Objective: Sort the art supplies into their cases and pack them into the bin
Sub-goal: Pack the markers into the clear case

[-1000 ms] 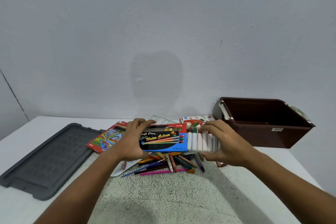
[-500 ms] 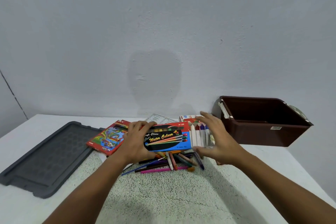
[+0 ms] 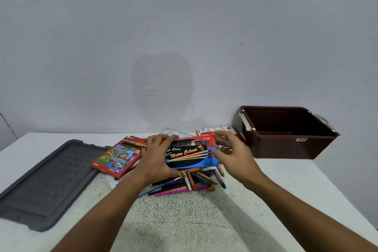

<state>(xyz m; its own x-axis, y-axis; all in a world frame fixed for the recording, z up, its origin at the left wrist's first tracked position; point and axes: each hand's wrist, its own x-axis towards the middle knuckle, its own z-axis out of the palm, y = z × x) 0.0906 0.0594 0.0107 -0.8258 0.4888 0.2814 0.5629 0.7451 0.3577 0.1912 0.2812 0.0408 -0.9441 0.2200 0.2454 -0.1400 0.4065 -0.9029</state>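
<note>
We see a glossy cardboard water colour box (image 3: pixel 191 154), a smooth brown plastic bin (image 3: pixel 286 145), a matt grey lid (image 3: pixel 47 182) and a rough speckled cloth mat (image 3: pixel 184 221).

It looked like a plain room in a home: a bare pale grey painted wall (image 3: pixel 184 26) stood behind a white table (image 3: pixel 296 180) with a speckled cream towel (image 3: pixel 180 217) and scattered coloured crayons and pens (image 3: pixel 190 182).
</note>
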